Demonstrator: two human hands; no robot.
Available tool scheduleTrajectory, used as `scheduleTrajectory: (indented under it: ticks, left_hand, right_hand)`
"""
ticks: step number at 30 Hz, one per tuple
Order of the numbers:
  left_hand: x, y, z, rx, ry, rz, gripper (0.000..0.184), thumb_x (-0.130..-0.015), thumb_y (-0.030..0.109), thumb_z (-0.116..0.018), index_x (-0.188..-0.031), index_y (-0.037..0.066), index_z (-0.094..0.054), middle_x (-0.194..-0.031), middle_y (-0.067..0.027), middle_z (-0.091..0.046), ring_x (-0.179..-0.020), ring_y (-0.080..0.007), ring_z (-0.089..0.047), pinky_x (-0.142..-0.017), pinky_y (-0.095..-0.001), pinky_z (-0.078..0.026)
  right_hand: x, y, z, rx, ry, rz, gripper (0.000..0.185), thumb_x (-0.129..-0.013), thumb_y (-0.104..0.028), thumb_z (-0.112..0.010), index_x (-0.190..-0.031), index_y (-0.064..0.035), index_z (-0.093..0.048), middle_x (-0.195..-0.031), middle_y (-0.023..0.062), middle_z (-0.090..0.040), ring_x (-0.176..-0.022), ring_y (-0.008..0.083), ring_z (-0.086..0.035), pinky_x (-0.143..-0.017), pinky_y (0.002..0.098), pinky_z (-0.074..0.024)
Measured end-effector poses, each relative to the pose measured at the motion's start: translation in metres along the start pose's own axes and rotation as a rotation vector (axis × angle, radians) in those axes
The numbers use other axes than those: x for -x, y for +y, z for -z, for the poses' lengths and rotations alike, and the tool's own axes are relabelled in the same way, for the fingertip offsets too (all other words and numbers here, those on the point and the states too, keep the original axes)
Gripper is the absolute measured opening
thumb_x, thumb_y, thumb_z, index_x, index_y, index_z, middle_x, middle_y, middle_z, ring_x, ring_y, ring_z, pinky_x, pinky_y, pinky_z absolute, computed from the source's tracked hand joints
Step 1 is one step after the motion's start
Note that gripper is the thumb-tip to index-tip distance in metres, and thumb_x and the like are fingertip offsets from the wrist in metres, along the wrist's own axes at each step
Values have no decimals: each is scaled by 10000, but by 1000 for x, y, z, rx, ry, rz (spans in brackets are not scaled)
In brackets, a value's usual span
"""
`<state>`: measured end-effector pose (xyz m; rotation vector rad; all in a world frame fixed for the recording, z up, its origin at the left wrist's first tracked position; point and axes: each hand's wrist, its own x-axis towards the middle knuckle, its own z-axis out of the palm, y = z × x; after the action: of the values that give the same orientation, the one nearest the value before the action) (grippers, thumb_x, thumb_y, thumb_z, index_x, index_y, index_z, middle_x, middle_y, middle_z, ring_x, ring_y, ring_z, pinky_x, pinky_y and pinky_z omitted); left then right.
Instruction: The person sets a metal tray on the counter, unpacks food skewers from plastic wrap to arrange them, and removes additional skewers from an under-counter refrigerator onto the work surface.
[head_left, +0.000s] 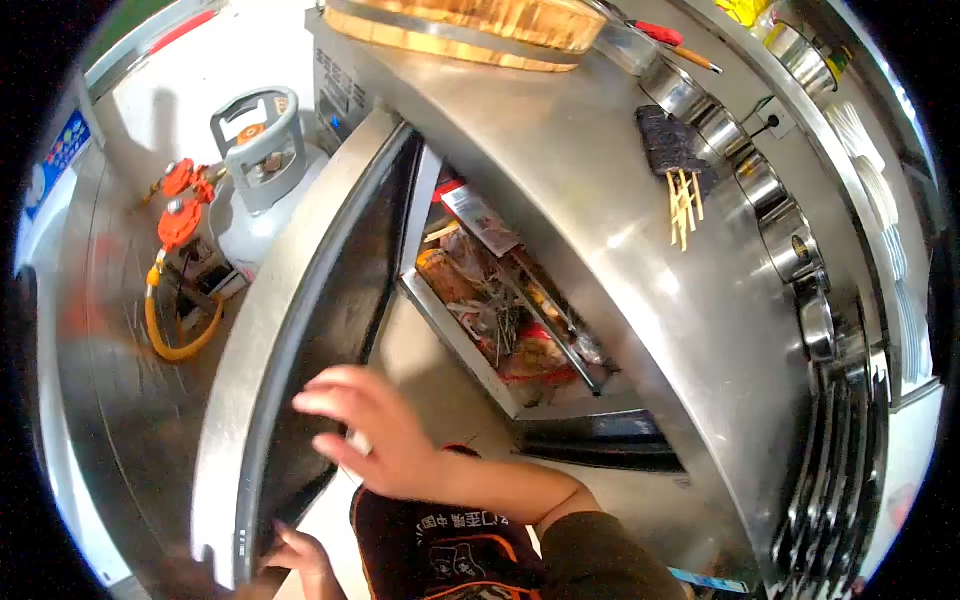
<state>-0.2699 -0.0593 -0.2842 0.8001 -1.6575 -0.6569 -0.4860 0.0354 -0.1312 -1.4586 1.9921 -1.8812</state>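
Note:
A steel refrigerator door (280, 330) swings out from under the counter. At its lower edge, my left hand (305, 560) grips the door, with only part of the fingers showing. My right hand (375, 430) reaches across my body in front of the door's inner side, slightly blurred. Its fingers and thumb are apart, and I see nothing in them. Beyond it, the open refrigerator compartment (415, 285) holds a jumble of bagged food (450, 280), thin sticks and a flat printed packet (482, 220).
A grey gas cylinder (265, 220) with orange regulators (180, 225) stands left of the door. On the steel counter (600, 240) are a wooden tub (470, 30), dark skewers (668, 140) and several steel pots (790, 240). Black-edged trays (835, 470) lie at right.

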Motion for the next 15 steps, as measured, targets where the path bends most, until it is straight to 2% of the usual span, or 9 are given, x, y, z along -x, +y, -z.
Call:
scheduleTrajectory:
  ticks: [2, 5, 7, 9, 11, 15]
  left_hand:
    - [21, -10, 8, 172, -32, 213, 628, -816, -34, -468, -1318, -44, -91, -1321, -235, -262, -1158, -317, -353, -999, -427, -275]
    - [31, 27, 8, 135, -222, 318, 531, -821, 7, -473, -1259, -35, -176, -1234, -212, -321, -1079, -296, -391, -933, -409, -306]
    - [37, 63, 12, 63, -446, 354, 469, -824, 34, -476, -1220, -29, -232, -1176, -196, -360, -1026, -282, -416, -889, -397, -326]
    - [43, 99, 21, 7, -682, 376, 410, -827, 62, -479, -1181, -22, -288, -1118, -181, -399, -974, -268, -441, -846, -385, -347]
    - [43, 130, 36, -42, -905, 395, 356, -831, 89, -482, -1142, -16, -345, -1060, -166, -438, -922, -254, -467, -802, -373, -367]
    - [24, 182, 69, -165, -1296, 389, 272, -837, 144, -488, -1064, -4, -457, -944, -135, -516, -817, -226, -517, -715, -349, -407]
  right_hand:
    - [5, -25, -8, -107, -55, -56, 417, -763, -118, -603, -1161, -77, -486, -1200, 150, -400, -1043, 289, -464, -873, 357, -383]
    - [24, -69, -18, 88, -54, -94, 470, -741, -165, -628, -1191, -128, -500, -1269, 153, -360, -1175, 303, -360, -958, 404, -291]
    - [35, -95, -22, 85, -95, -147, 471, -733, -193, -637, -1187, -159, -516, -1292, 150, -344, -1194, 312, -338, -965, 424, -277]
    - [41, -113, -17, 211, -139, -223, 440, -765, -275, -587, -1190, -189, -511, -1329, 137, -312, -1231, 348, -272, -975, 486, -259]
    - [49, -124, 3, 370, -278, -366, 461, -780, -322, -554, -1213, -184, -482, -1344, 152, -287, -1257, 370, -213, -989, 501, -240]
    - [62, -152, 64, 462, -333, -478, 464, -789, -336, -564, -1194, -126, -483, -1388, 171, -201, -1274, 400, -158, -1010, 493, -213]
